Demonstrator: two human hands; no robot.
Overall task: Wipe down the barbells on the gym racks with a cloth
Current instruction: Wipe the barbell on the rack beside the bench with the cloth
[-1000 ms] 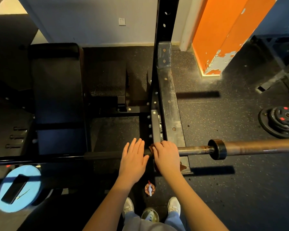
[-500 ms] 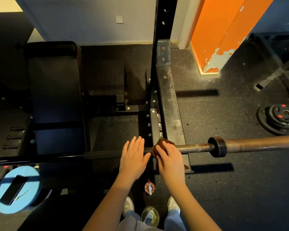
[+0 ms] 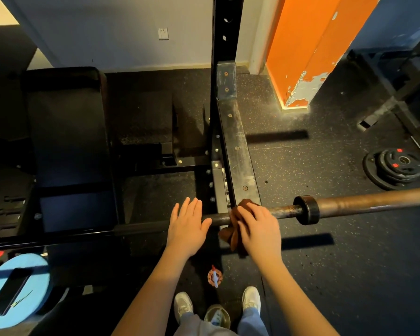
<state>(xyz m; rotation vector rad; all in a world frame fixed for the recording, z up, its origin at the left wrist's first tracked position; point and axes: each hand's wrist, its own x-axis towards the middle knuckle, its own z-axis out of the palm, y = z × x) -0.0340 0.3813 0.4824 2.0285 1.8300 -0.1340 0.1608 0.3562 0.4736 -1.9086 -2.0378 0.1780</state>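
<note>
The right hand (image 3: 258,229) is closing its grip over the cloth (image 3: 229,236) on the barbell (image 3: 361,202), the cloth bunching at its nine o'clock, where the left hand (image 3: 187,226) is resting flat, grip wide.

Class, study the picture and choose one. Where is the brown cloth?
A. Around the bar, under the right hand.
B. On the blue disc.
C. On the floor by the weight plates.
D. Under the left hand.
A: the right hand grips the brown cloth around the barbell, while the left hand rests flat on it, bare.
</note>
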